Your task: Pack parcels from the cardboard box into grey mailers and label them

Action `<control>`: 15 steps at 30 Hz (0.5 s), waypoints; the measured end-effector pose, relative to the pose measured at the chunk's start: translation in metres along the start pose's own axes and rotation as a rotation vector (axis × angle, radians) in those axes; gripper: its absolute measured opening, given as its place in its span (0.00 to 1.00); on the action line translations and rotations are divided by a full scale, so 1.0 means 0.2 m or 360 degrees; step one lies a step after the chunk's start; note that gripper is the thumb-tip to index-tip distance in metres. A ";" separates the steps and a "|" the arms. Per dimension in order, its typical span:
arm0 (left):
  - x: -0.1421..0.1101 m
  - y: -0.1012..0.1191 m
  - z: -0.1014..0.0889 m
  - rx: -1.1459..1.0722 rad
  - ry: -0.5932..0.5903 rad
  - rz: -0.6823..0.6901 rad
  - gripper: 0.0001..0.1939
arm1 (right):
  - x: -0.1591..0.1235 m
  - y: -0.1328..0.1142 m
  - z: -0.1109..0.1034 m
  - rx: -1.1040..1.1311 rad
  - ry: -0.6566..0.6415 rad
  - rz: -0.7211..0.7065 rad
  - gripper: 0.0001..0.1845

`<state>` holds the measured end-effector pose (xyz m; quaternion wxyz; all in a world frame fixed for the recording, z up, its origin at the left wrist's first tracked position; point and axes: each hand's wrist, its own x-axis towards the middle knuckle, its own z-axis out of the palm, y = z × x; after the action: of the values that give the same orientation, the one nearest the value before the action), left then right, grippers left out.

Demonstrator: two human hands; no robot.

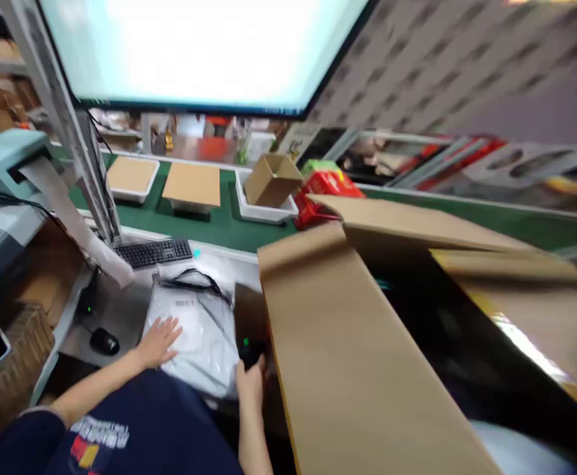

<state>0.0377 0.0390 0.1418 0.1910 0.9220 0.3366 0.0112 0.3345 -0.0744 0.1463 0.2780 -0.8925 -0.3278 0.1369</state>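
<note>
A white plastic mailing bag (204,330) with a barcode label lies on the metal bench right in front of me. My left hand (158,343) rests flat on the bag's left side, fingers spread, beside the label. At the bag's right edge, my right hand (251,379) is closed around a black barcode scanner (249,353) that shows a small green light. Its lower part is hidden by the fingers. A black strap or cord (194,282) lies across the top end of the bag.
A large open cardboard box (347,349) stands close on my right. Behind the bag sit a keyboard (154,253) and, to the left, a mouse (104,341). A monitor (209,53) hangs above. White trays (263,210) line the green conveyor (189,227). A label printer (11,161) stands left.
</note>
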 end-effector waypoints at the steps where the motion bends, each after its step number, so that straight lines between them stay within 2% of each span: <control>1: -0.04 -0.02 0.06 -0.0040 0.0083 -0.0069 0.42 | 0.00 -0.05 0.06 0.0101 0.0050 -0.0099 0.46; 2: -0.07 -0.06 0.13 -0.0090 0.0234 -0.0209 0.45 | -0.01 -0.11 0.15 0.0302 0.0111 -0.0312 0.43; 3: -0.10 -0.10 0.19 -0.0139 0.0407 -0.0377 0.48 | -0.02 -0.17 0.27 0.0491 0.0038 -0.0552 0.39; 4: -0.14 -0.15 0.25 -0.0181 0.0618 -0.0599 0.50 | -0.05 -0.25 0.40 0.0617 -0.0159 -0.0770 0.34; 6: -0.25 -0.26 0.34 -0.0275 0.1032 -0.1036 0.52 | -0.16 -0.41 0.68 0.0697 -0.0687 -0.1177 0.30; 8: -0.42 -0.35 0.38 -0.0360 0.1216 -0.1373 0.54 | -0.31 -0.54 0.95 0.0639 -0.1135 -0.1563 0.37; 9: -0.51 -0.38 0.39 -0.0372 0.1191 -0.1505 0.55 | -0.39 -0.59 1.06 0.0581 -0.1295 -0.1729 0.43; 11: -0.68 -0.43 0.37 -0.0325 0.0939 -0.1714 0.56 | -0.53 -0.65 1.26 0.0453 -0.1478 -0.1926 0.55; 13: -0.80 -0.45 0.35 -0.0227 0.0534 -0.1827 0.55 | -0.62 -0.68 1.39 0.0376 -0.1491 -0.1910 0.57; 15: -0.86 -0.45 0.31 -0.0151 0.0115 -0.1861 0.55 | -0.66 -0.68 1.46 0.0329 -0.1462 -0.1791 0.55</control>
<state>-0.1423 -0.0273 0.0701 0.1948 0.5729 0.7946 -0.0496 0.0420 0.0427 -0.0007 0.2237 -0.4109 -0.8054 0.3640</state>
